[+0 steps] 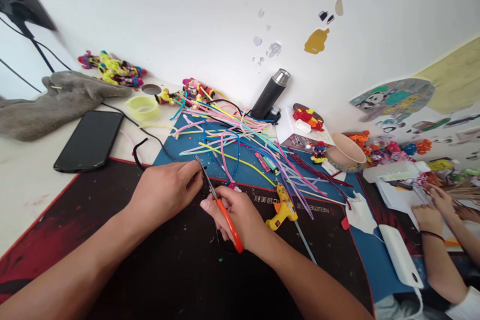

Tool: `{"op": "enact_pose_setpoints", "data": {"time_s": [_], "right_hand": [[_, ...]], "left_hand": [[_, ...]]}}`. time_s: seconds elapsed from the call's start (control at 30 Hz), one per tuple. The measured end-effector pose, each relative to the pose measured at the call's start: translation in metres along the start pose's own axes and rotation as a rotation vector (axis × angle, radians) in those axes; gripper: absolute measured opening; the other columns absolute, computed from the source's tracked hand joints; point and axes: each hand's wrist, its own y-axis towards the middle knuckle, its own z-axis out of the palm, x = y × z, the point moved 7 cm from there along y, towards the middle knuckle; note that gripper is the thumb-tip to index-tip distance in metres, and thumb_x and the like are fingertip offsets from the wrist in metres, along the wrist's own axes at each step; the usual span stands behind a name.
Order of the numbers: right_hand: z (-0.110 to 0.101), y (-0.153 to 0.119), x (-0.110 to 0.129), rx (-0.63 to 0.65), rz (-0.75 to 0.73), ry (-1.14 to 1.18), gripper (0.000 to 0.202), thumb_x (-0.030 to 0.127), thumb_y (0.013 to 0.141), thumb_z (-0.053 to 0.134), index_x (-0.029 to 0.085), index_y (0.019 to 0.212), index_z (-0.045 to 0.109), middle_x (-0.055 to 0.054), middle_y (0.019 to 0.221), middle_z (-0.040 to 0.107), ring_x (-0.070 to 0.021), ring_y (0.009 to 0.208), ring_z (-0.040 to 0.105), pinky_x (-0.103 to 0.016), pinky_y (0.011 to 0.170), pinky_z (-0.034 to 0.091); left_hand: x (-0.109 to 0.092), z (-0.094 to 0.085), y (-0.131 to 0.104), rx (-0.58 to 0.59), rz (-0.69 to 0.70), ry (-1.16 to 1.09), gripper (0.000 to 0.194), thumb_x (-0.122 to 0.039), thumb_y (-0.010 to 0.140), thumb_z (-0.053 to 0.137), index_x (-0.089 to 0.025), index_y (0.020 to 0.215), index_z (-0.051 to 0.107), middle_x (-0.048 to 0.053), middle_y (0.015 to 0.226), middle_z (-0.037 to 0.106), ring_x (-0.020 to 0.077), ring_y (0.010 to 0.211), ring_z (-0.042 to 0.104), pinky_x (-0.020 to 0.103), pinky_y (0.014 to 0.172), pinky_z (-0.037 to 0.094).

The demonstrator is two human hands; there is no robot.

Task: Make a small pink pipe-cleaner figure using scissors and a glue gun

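White wall stands behind a messy counter (22, 195) with a dark red and black mat (165, 270) on it. Both hands rest over this mat. The right hand (240, 220) holds orange-handled scissors (221, 210), its grip closed around the handles, with the metal blades pointing up and left. The left hand (165, 190) pinches something small and dark right at the blades; its grip is narrow, but I cannot tell what the thing is. Just behind the hands lies a pile of long colourful fuzzy craft wires (232, 145) on a blue mat (258, 175). A yellow glue gun (283, 210) lies just beside the right hand. A black phone (90, 140) lies well off to the left. Another person's hands (431, 210) work at the far right.
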Motion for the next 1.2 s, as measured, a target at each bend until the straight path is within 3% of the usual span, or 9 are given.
{"op": "enact_pose_setpoints", "data": {"time_s": [0.33, 0.53, 0.77, 0.87, 1.03, 1.2], "right_hand": [[0.000, 0.004, -0.013, -0.017, 0.016, -0.017, 0.045, 0.063, 0.097, 0.080, 0.026, 0.086, 0.057, 0.008, 0.056, 0.045, -0.0108, 0.046, 0.040, -0.025, 0.047, 0.026], [0.000, 0.005, -0.008, -0.023, 0.022, -0.025, 0.042, 0.058, 0.098, 0.078, 0.026, 0.083, 0.055, 0.009, 0.055, 0.042, -0.0104, 0.045, 0.040, -0.024, 0.046, 0.026], [0.006, 0.006, -0.021, 0.008, 0.078, -0.019, 0.044, 0.060, 0.100, 0.076, 0.026, 0.082, 0.054, 0.009, 0.052, 0.049, -0.0109, 0.037, 0.048, -0.022, 0.039, 0.032], [0.010, 0.006, -0.025, 0.022, 0.097, 0.061, 0.046, 0.063, 0.098, 0.076, 0.026, 0.084, 0.054, 0.010, 0.052, 0.050, -0.0102, 0.035, 0.047, -0.021, 0.036, 0.035], [0.015, 0.003, -0.011, 0.095, 0.104, 0.267, 0.052, 0.070, 0.090, 0.079, 0.023, 0.089, 0.057, 0.013, 0.047, 0.048, -0.0075, 0.032, 0.039, -0.018, 0.035, 0.034], [0.004, -0.002, -0.001, 0.050, 0.029, 0.351, 0.060, 0.078, 0.087, 0.079, 0.021, 0.094, 0.060, 0.013, 0.048, 0.048, -0.0066, 0.033, 0.040, -0.017, 0.035, 0.034]], "left_hand": [[-0.003, 0.003, 0.000, 0.016, 0.018, 0.025, 0.039, -0.033, 0.103, 0.041, -0.022, 0.082, 0.072, 0.007, 0.061, 0.070, 0.0218, 0.052, 0.060, 0.034, 0.054, 0.026], [-0.004, 0.004, 0.000, 0.032, 0.032, 0.038, 0.039, -0.032, 0.104, 0.041, -0.022, 0.081, 0.071, 0.007, 0.061, 0.070, 0.0219, 0.051, 0.060, 0.035, 0.054, 0.026], [-0.003, 0.012, -0.002, 0.055, 0.050, 0.057, 0.036, -0.031, 0.105, 0.044, -0.021, 0.083, 0.071, 0.007, 0.065, 0.073, 0.0241, 0.054, 0.065, 0.036, 0.055, 0.024], [0.003, 0.014, -0.001, 0.101, -0.007, 0.014, 0.036, -0.035, 0.106, 0.045, -0.022, 0.088, 0.073, 0.007, 0.069, 0.077, 0.0249, 0.058, 0.069, 0.035, 0.057, 0.028], [0.018, 0.001, 0.003, 0.067, -0.173, -0.079, 0.044, -0.045, 0.110, 0.043, -0.021, 0.106, 0.080, 0.008, 0.084, 0.083, 0.0281, 0.065, 0.074, 0.035, 0.058, 0.037], [0.016, 0.012, 0.006, 0.083, -0.108, -0.114, 0.044, -0.037, 0.108, 0.044, -0.021, 0.113, 0.085, 0.014, 0.099, 0.086, 0.0343, 0.087, 0.078, 0.041, 0.071, 0.053]]}}
